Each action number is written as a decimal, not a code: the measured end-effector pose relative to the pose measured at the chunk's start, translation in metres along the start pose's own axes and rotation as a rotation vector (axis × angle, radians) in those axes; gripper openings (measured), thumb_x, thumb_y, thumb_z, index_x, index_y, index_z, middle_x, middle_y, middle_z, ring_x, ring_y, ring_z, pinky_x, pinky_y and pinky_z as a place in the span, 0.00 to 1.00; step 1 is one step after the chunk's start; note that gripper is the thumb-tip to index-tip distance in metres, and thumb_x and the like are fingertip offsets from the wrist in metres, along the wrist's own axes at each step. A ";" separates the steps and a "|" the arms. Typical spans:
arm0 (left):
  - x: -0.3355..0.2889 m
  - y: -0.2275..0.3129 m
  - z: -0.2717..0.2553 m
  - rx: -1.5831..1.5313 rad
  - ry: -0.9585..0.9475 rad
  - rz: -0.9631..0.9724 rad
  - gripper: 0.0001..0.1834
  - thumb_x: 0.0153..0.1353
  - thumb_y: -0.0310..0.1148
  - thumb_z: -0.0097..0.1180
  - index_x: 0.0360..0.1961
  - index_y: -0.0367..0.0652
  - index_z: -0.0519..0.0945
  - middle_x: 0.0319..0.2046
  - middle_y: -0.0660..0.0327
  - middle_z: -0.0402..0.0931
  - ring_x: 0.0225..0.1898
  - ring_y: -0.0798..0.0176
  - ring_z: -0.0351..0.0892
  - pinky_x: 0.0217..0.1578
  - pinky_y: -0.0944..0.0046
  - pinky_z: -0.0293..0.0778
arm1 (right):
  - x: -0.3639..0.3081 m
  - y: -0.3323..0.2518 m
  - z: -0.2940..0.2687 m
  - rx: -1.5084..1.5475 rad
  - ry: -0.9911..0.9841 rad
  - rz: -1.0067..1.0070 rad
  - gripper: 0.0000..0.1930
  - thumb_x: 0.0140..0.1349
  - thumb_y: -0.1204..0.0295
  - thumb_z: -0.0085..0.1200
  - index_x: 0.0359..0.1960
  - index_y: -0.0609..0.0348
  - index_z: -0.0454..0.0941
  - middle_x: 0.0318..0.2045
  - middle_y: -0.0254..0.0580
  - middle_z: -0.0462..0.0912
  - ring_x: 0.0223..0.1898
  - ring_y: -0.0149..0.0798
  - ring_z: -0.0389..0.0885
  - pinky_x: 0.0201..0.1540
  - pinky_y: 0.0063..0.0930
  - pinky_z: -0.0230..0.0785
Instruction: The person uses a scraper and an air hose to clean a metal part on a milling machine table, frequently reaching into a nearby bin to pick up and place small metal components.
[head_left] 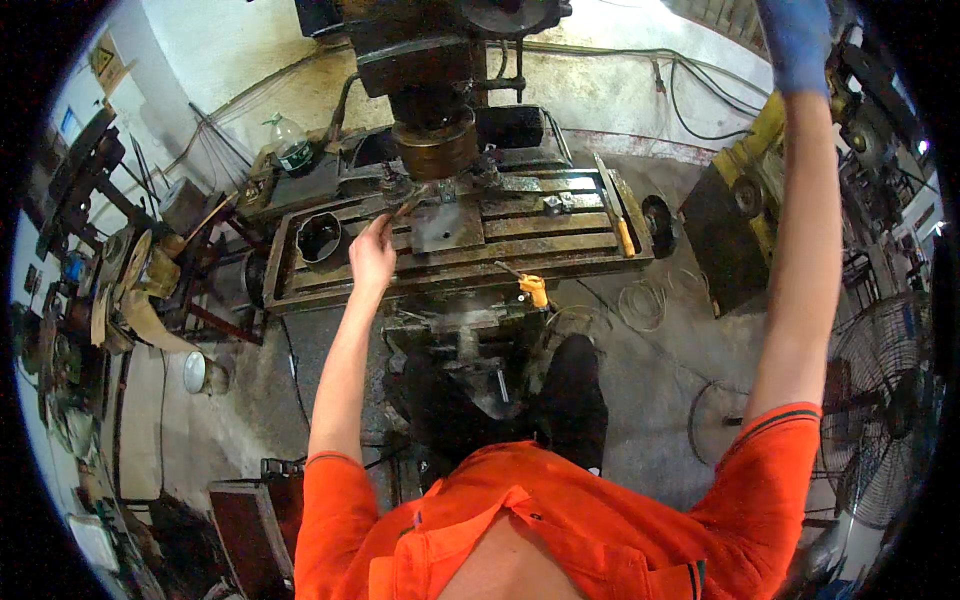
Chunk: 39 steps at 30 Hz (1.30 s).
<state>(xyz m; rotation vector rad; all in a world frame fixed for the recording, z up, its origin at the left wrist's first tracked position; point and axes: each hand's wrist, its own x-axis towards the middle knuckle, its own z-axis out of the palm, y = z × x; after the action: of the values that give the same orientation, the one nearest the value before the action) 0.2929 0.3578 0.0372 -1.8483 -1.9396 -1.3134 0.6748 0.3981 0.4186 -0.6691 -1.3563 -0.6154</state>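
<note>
My left hand (373, 252) is bare and closed round a thin brownish tool (407, 206), too small to name, over the slotted machine table (560, 250). The tool's tip points at a flat metal plate (447, 228) with a small hole, lying below the spindle head (437, 140). Left of that hand a round dark pot (319, 238) sits on the table. My right hand (797, 50), in a blue glove, is raised high at the upper right; its fingers are cut off by the picture's edge. A yellow air gun (533, 290) hangs at the table's front edge.
A file with a yellow handle (625, 238) lies at the table's right end. Behind its left side stands a clear plastic bottle (291, 148). A large fan (880, 410) is at my right, a pale bucket (196, 372) on the left floor, and a coiled hose (642, 304) beyond the table.
</note>
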 end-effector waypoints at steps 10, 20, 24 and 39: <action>0.001 -0.082 -0.072 0.552 0.080 -0.023 0.14 0.57 0.35 0.47 0.44 0.44 0.74 0.28 0.50 0.75 0.27 0.47 0.76 0.28 0.52 0.71 | -0.362 -0.007 -0.100 0.448 -0.730 1.053 0.14 0.53 0.71 0.57 0.40 0.65 0.76 0.33 0.34 0.78 0.34 0.26 0.74 0.39 0.22 0.68; -0.023 -0.072 -0.117 0.491 -0.301 -0.228 0.22 0.54 0.44 0.51 0.49 0.48 0.72 0.25 0.49 0.77 0.30 0.46 0.77 0.31 0.51 0.72 | -0.606 0.042 -0.052 0.475 -1.215 1.290 0.20 0.48 0.62 0.60 0.41 0.62 0.75 0.30 0.36 0.80 0.29 0.34 0.75 0.36 0.31 0.67; -0.064 -0.109 -0.144 0.326 -0.194 -0.273 0.15 0.56 0.29 0.47 0.45 0.42 0.75 0.27 0.43 0.75 0.32 0.43 0.75 0.33 0.48 0.70 | -0.567 -0.026 -0.024 0.557 -1.072 1.612 0.12 0.53 0.66 0.58 0.34 0.61 0.77 0.27 0.29 0.76 0.29 0.26 0.70 0.35 0.23 0.62; -0.198 -0.198 -0.168 0.011 -0.379 -0.693 0.16 0.48 0.25 0.49 0.41 0.33 0.76 0.31 0.45 0.77 0.35 0.52 0.78 0.36 0.61 0.71 | -0.343 -0.087 -0.009 -0.215 -1.730 0.308 0.30 0.48 0.47 0.51 0.44 0.60 0.69 0.33 0.54 0.79 0.38 0.53 0.77 0.40 0.39 0.69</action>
<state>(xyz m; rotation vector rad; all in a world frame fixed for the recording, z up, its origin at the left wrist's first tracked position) 0.0914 0.1304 -0.0828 -1.5518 -2.9599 -1.1281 0.5766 0.3383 0.0843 -1.7218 -2.6505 0.2767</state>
